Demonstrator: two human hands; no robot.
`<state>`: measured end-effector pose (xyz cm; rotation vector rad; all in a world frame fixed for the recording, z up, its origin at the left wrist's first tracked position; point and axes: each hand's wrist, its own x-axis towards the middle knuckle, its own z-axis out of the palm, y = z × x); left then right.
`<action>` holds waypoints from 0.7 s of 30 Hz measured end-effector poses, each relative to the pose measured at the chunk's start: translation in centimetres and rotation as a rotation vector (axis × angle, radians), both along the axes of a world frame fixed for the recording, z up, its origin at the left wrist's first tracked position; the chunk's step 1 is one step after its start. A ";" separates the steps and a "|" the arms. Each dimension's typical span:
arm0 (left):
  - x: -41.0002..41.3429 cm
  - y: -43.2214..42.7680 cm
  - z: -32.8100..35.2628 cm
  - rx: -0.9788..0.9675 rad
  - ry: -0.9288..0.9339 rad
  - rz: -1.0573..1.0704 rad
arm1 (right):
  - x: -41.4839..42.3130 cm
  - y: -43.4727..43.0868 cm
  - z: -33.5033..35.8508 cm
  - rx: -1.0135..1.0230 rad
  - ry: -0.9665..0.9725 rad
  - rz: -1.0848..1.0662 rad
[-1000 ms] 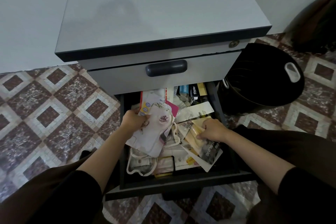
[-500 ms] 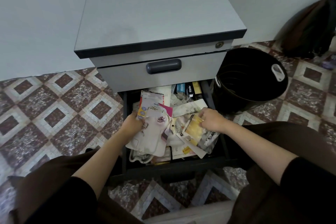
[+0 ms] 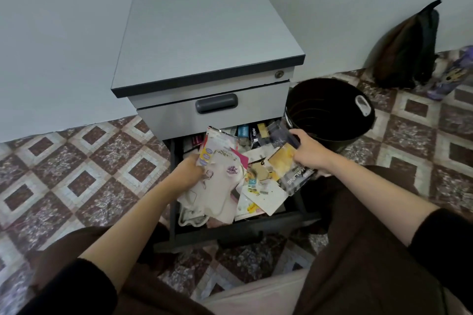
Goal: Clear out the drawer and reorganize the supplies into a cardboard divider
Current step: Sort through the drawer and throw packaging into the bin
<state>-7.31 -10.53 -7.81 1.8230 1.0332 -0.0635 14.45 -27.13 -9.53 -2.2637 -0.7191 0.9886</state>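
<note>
Two hands are working in the open drawer [image 3: 230, 231] at the cabinet's [image 3: 204, 33] 6 o'clock. The left hand [image 3: 190, 172] is gripping a cream pouch [image 3: 220, 181], and the right hand [image 3: 311, 152] is clutching packets [image 3: 284, 158] above clutter. At 3 o'clock a bin [image 3: 330, 112] is crowding the drawer; a bag [image 3: 409, 48] is leaning at 2.

black bin [image 3: 325, 107] upright on floor | dark backpack [image 3: 407, 46] leaning on wall [image 3: 64, 46] | patterned floor tiles [image 3: 76, 161]

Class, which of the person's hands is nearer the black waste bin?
Right. The right hand is beside the black waste bin; the left hand is across the drawer.
</note>
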 end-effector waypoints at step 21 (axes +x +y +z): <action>25.1 -6.1 -1.9 -0.053 -0.030 -0.204 | 16.8 -12.4 2.7 0.181 -0.039 -0.658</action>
